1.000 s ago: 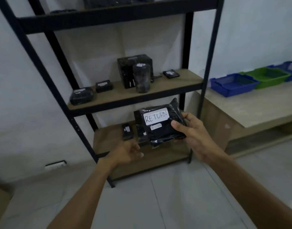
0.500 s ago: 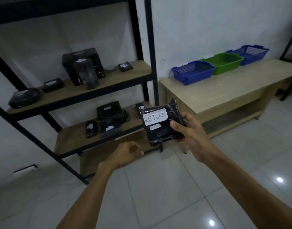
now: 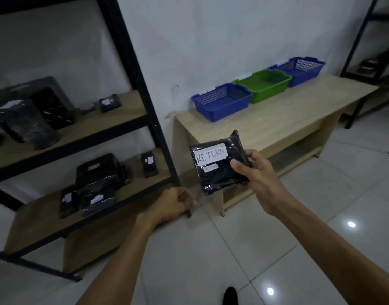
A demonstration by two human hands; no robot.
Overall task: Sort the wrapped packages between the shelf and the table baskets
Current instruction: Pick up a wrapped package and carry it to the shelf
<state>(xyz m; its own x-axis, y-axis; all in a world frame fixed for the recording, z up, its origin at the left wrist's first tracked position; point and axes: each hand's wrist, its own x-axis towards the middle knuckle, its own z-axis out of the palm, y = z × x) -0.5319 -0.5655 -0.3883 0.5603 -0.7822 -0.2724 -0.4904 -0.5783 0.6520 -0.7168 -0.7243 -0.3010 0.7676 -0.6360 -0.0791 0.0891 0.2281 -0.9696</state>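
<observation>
- Head view: The right hand (image 3: 262, 180) is holding a black wrapped package (image 3: 218, 178) up in the air. The thumb is pressing on its front and the fingers are curling round its right side.
- A white label (image 3: 211, 155) on the package is showing the word "RETURN". A smaller label is sitting just under it, too blurry to read.
- The package is hanging over the floor (image 3: 277, 249), in front of the near left corner of the counter (image 3: 283, 119).
- The left hand (image 3: 173, 205) is reaching out lower down. Its fingers are curling into a fist and it is holding nothing.
- Three baskets are sitting in a row along the back edge of the counter, side by side. The near blue basket (image 3: 221, 103) is by the back left corner. The green basket (image 3: 265, 84) is sitting in the middle. The far blue basket (image 3: 299, 70) is sitting to its right.
- The shelf (image 3: 127, 69) is standing to the left of the counter.
- On its middle board, a big black package (image 3: 50, 102) is standing behind a round wrapped package (image 3: 26, 126). A small flat package (image 3: 110, 103) is lying near the right end.
- On the lower board, more black packages (image 3: 99, 172) are sitting close together.
</observation>
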